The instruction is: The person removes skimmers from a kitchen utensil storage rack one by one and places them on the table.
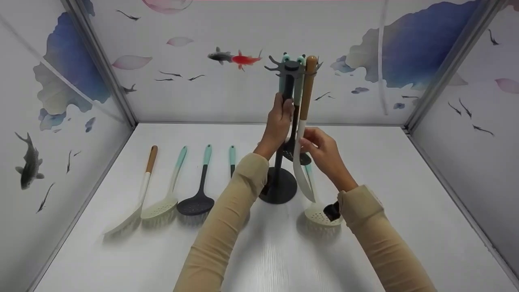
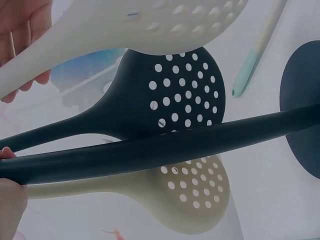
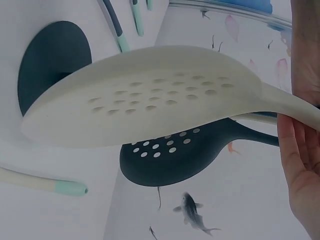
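My left hand (image 1: 279, 123) grips the upper post of a black utensil stand (image 1: 288, 190), below its ring of hooks. A white skimmer (image 1: 299, 162) with a brown handle stands upright on the stand's right side, its handle top level with the hooks. My right hand (image 1: 324, 152) holds the skimmer at its neck; the left wrist view shows fingers behind that neck. A black skimmer (image 3: 185, 170) with holes hangs behind the white one. Also hanging is a cream skimmer (image 2: 120, 185), across the post. Whether the brown handle sits on a hook cannot be told.
Left of the stand lie a brown-handled white utensil (image 1: 123, 221), a cream skimmer (image 1: 160, 209), a black skimmer (image 1: 196, 205) and a mint-handled utensil (image 1: 232, 156) partly covered by my left sleeve. Another white skimmer (image 1: 320, 213) lies near my right wrist. Printed walls enclose the table.
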The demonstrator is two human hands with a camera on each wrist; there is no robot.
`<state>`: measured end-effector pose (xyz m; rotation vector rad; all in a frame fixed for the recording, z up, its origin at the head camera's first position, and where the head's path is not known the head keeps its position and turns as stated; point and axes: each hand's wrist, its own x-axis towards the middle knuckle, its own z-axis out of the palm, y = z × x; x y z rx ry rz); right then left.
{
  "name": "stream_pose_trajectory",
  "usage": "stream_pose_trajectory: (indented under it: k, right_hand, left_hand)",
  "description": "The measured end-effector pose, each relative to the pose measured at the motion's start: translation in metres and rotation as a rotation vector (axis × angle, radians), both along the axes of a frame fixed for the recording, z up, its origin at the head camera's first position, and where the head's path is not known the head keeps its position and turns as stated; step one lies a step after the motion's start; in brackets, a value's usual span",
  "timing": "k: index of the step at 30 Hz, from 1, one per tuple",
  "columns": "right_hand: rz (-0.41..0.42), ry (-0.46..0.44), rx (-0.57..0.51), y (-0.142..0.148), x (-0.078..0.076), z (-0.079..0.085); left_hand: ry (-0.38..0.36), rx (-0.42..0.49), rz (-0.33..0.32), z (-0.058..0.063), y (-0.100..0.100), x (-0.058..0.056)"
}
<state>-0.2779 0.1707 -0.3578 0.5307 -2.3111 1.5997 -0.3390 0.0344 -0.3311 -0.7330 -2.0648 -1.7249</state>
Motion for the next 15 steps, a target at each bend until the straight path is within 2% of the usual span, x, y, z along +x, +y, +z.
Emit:
stream_pose_trajectory:
  k: [3,8,10,15]
  right_hand:
    - [-0.012,-0.017,-0.016,0.002,0.0,0.002]
    - [-0.041,-0.059,-0.027,0.002,0.014,0.018]
    - [-0.055,-0.063,-0.032,0.004,0.015,0.019]
    - [-0.093,-0.033,-0.045,0.024,0.002,0.001]
  left_hand:
    - [0.004,0.009,-0.006,-0.001,0.0,-0.001]
    - [0.016,0.014,-0.01,-0.002,0.0,-0.002]
    - [0.022,0.014,-0.014,-0.002,-0.001,-0.002]
    - [0.025,0.015,-0.028,-0.001,-0.001,-0.002]
